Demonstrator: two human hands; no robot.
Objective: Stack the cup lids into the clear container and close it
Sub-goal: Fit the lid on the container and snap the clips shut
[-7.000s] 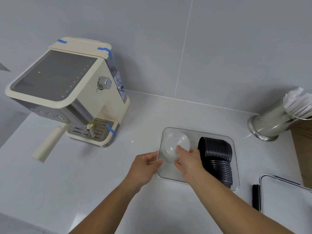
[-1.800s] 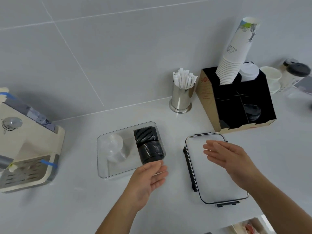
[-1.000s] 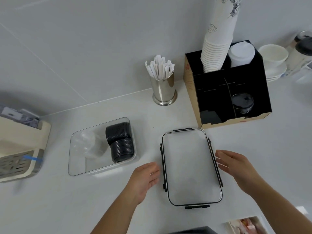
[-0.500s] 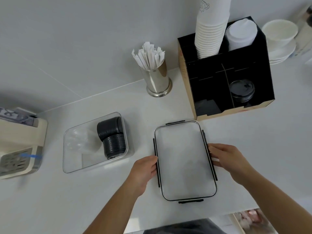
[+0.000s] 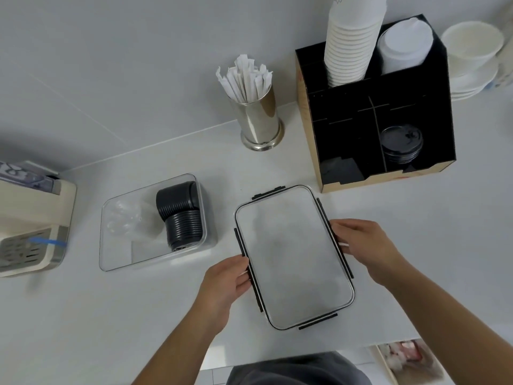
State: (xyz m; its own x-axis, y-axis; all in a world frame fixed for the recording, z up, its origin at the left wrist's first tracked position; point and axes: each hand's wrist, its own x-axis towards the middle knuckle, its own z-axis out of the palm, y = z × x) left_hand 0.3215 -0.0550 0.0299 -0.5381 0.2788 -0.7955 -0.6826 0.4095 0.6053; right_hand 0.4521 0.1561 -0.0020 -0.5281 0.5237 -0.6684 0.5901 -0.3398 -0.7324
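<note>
At the far left edge of the white worktop [image 5: 83,301] stood a cream coffee machine [image 5: 30,218], only partly in frame, with blue tape on its drip tray. To its right sat the clear container [image 5: 116,262], uncovered. Inside it, a stack of clear cup lids [image 5: 122,218] lay in the left half and a row of black cup lids [image 5: 180,218] lay on its side along the right wall.

Right of the container, the container lid [image 5: 294,257], a frosted rectangular panel with black latches on all four edges, lay flat on the worktop, apart from the container. The left hand [image 5: 224,284] gripped the lid's left long edge, fingers curled around the latch. The right hand [image 5: 366,245] gripped the right long edge in the same manner. Both hands were thus clamped on the lid from opposite sides.

Behind the lid, against the wall, stood a steel canister [image 5: 258,120] of paper-wrapped sticks. Further right stood a black organiser box [image 5: 374,107] holding stacked white paper cups [image 5: 349,43], white lids and black lids in separate compartments.
</note>
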